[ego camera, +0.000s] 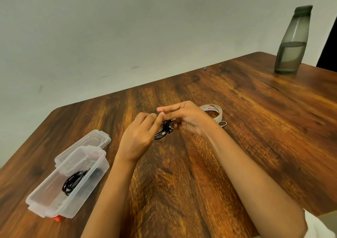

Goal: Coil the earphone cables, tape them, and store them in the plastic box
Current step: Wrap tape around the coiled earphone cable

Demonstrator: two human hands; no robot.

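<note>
Above the tabletop (237, 137), the left hand (138, 139) pinches the coiled earphone cable (163, 131) in its fingers while the right hand (186, 119) grips the plug end, probably keeping the loops tight for taping. A tape roll (218, 113) waits just beyond; the open plastic box (45, 202), near left, holds another coil (73, 182).

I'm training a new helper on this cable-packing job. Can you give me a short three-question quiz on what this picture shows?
1. True or false: the plastic box stands open with a coiled cable already inside.
2. Where is the tape roll? A) inside the box; B) on the table, just beyond the right hand; C) on top of the box.
3. Fill in: the left hand and the right hand together hold a black ____.

Key: 1 true; 2 B; 3 earphone cable.
</note>
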